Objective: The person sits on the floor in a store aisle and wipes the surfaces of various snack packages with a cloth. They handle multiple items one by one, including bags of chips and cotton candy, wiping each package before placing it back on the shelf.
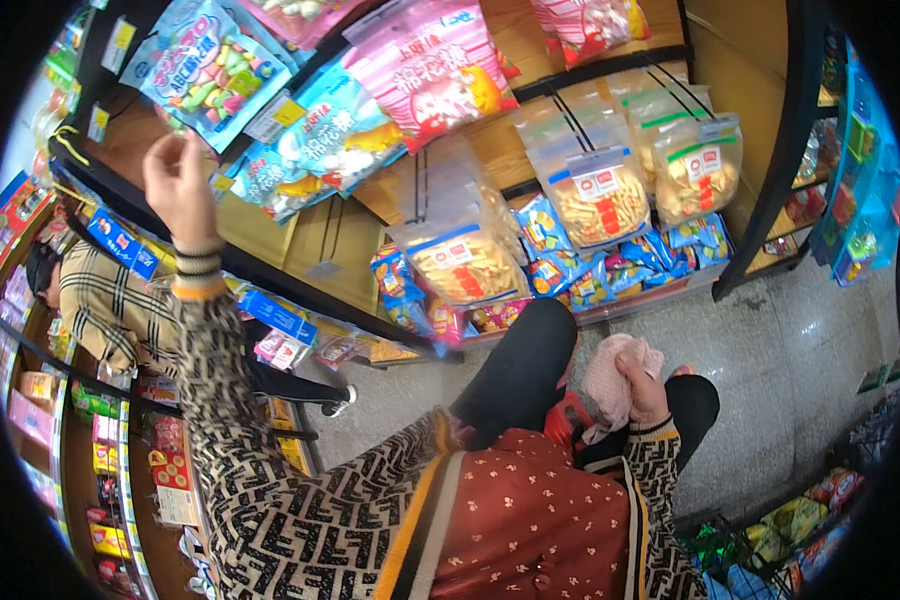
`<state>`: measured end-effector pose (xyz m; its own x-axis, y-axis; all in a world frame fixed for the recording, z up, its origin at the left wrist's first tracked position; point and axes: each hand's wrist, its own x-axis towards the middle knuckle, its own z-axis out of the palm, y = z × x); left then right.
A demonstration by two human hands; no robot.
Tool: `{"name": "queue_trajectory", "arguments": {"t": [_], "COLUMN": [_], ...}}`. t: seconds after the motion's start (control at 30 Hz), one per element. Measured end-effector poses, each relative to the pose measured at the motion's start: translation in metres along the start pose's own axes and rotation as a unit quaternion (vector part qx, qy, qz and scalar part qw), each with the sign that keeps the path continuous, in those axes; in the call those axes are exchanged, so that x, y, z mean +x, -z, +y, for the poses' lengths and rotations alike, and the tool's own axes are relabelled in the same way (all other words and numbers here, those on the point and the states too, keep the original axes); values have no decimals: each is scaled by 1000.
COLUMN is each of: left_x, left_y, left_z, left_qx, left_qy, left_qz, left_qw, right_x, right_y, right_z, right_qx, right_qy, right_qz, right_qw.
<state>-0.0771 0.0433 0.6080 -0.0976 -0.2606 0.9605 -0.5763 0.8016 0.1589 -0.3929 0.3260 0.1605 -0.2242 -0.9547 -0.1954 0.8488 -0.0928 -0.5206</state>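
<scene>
My left hand [181, 184] is raised at the left, fingers curled. Its fingertips are at the lower edge of a light blue bag of colourful marshmallow candy [214, 75]. Whether they pinch the bag or only come near it, I cannot tell. Beside that bag are a turquoise marshmallow bag [330, 142] and a pink marshmallow bag [435, 71], both on the rack. Low at the right, my right hand [643, 386] grips a bunched pink cloth [607, 375] by my knee. A red object [566, 420] shows partly behind the cloth.
Clear zip bags of snack sticks [600, 206] hang from black strips over a bin of small blue packets [634, 259]. A person in a plaid top [112, 304] bends at the left, beside packed shelves [75, 442]. Wire baskets with packets [787, 525] stand at lower right.
</scene>
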Motion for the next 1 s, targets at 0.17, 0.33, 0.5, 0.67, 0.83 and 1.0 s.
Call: {"name": "queue_trajectory", "arguments": {"t": [0.17, 0.33, 0.5, 0.67, 0.83, 1.0], "left_x": [-122, -135, -89, -63, -59, -47], "left_y": [-49, -123, -187, -229, -253, -268], "left_z": [51, 35, -7, -31, -50, -60], "left_qx": [-246, -266, -307, -548, -646, -612], "left_qy": [140, 231, 287, 327, 395, 317], "left_qz": [-338, -300, -190, -157, -186, -149], "left_qw": [898, 887, 887, 754, 626, 709], "right_x": [5, 12, 20, 29, 31, 33], "right_y": [3, 6, 14, 23, 26, 19], "right_z": [3, 6, 11, 19, 21, 22], "right_qx": [5, 2, -15, -33, -58, -67], "right_qy": [1, -1, -4, -9, -15, -33], "right_qz": [61, 89, 117, 154, 161, 170], "right_qw": [998, 996, 993, 987, 985, 983]}}
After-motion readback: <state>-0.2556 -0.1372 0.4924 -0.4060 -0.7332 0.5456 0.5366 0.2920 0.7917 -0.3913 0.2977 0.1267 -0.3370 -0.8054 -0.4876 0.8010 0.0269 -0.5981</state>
